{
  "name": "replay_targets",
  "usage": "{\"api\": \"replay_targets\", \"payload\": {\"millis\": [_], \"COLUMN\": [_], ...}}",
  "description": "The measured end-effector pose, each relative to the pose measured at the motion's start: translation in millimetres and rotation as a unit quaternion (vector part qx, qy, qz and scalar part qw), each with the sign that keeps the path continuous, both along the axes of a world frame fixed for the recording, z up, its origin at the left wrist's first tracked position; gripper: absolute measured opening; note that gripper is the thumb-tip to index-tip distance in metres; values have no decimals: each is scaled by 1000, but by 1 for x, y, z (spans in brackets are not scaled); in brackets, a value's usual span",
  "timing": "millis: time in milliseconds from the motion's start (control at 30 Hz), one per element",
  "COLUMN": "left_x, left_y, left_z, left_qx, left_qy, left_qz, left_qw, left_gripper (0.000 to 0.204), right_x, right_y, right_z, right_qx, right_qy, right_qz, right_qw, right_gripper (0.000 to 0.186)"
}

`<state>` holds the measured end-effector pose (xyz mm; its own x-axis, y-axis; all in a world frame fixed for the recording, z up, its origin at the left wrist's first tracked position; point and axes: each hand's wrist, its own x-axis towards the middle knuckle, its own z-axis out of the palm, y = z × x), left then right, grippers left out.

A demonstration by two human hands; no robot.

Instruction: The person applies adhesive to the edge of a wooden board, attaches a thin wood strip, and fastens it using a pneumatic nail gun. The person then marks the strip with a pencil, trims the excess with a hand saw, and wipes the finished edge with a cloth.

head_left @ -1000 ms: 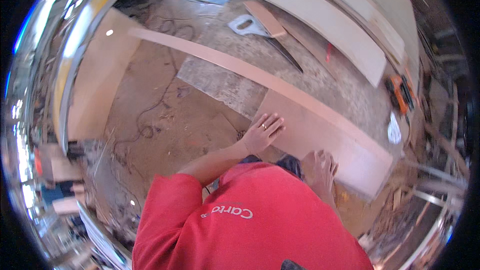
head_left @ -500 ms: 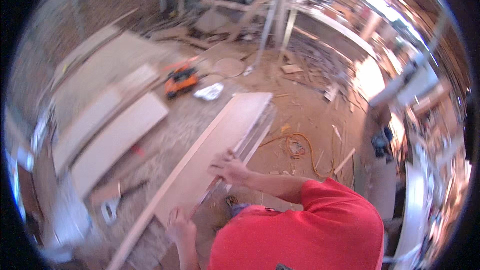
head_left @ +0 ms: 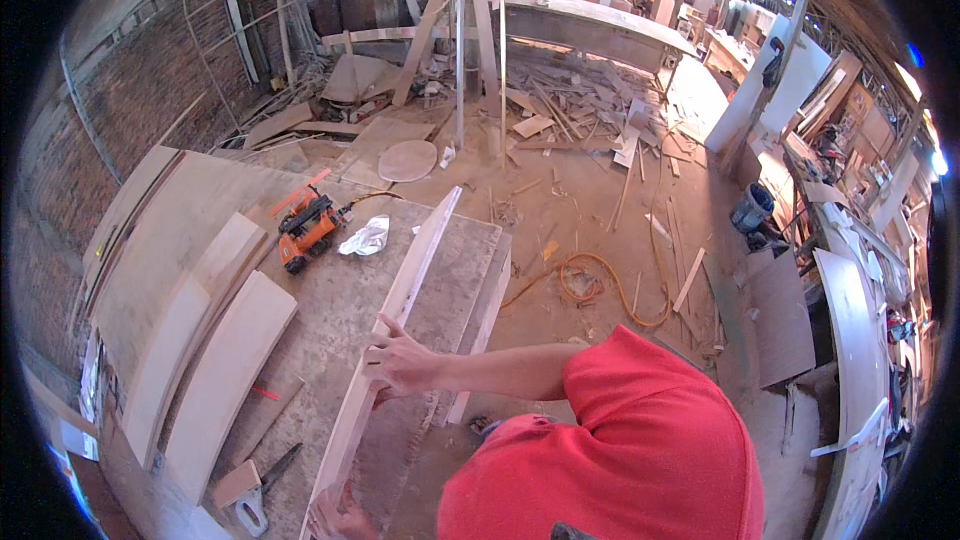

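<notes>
A long pale wooden board (head_left: 385, 335) stands tilted up on its edge over a dusty worktable (head_left: 450, 250), its narrow side facing up. My right hand (head_left: 402, 362) grips it around the middle, thumb and fingers over the upper edge. Lower down, close to the near end, my left hand (head_left: 340, 518) is closed on the same board, its fingers slightly blurred and partly cut off by the frame. A handsaw (head_left: 251, 512) with a white handle lies left of the board, by a small wood block (head_left: 236, 483).
Curved wooden pieces (head_left: 235, 360) lie on the table's left. Beyond them are an orange-and-black power tool (head_left: 308, 232) and a crumpled white sheet (head_left: 367, 236). A round wooden disc (head_left: 407, 161) sits farther back. An orange cord (head_left: 655, 323) and wood scraps (head_left: 600, 120) litter the floor.
The board was lying with its broad face up and is now turned up on its edge, farther left. Both hands have moved left and toward me with it. The view has shifted and sharpened.
</notes>
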<state>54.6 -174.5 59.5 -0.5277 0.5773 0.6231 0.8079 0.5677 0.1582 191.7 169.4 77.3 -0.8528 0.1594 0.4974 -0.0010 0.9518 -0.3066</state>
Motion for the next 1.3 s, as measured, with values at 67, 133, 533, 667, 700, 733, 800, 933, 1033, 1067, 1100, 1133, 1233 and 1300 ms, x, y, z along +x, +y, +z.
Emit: {"api": "replay_targets", "payload": {"millis": [67, 133, 533, 667, 700, 733, 800, 933, 1033, 1067, 1100, 1133, 1233, 1300], "left_x": [-14, -47, -95, -134, -163, -162, -160, -159, -136, -128, -121, -115, -96, -91], "left_y": [-7, -13, -59, -58, -73, -62, -51, -69, -87, -92, -94, -98, -111, -116], "left_z": [-7, -30, 7, -20, -85, -76, -40, -55, -56, -51, -50, -51, -51, -49], "left_qx": [-5, 74, -31, -126, -126, -187, -240, -162, -88, -64, -40, -28, -11, -15], "left_qy": [5, 38, -337, -461, -385, -396, -455, -383, -242, -221, -200, -204, -202, -181], "left_qz": [12, -9, -42, -32, -21, -16, 27, -4, -8, 11, 27, 62, 156, 204], "left_qw": [1000, 996, 940, 878, 914, 899, 857, 910, 966, 973, 979, 976, 967, 962], "left_gripper": [43, 47, 47, 53, 60, 62, 61, 45, 35, 34, 34, 34, 33, 32], "right_x": [-14, -27, -72, -125, -133, -133, -145, -163, -177, -186, -191, -197, -250, -300], "right_y": [3, 1, -57, -60, -54, -58, -67, -69, -82, -83, -74, -64, -55, -56], "right_z": [-2, 4, 45, -32, -44, -44, -45, -64, -52, -42, -51, -66, -103, -118], "right_qx": [39, 42, -21, -19, -30, -67, -63, -52, -32, -18, -43, -69, -150, -163], "right_qy": [-36, -65, -279, -385, -377, -411, -458, -433, -487, -504, -428, -349, -256, -224], "right_qz": [-32, -35, -52, -70, -45, -49, -60, -55, -38, -35, -37, -36, -68, -79], "right_qw": [998, 996, 959, 920, 925, 908, 885, 898, 872, 863, 902, 934, 952, 958], "right_gripper": [34, 33, 72, 94, 98, 101, 98, 91, 76, 69, 61, 52, 33, 27]}}
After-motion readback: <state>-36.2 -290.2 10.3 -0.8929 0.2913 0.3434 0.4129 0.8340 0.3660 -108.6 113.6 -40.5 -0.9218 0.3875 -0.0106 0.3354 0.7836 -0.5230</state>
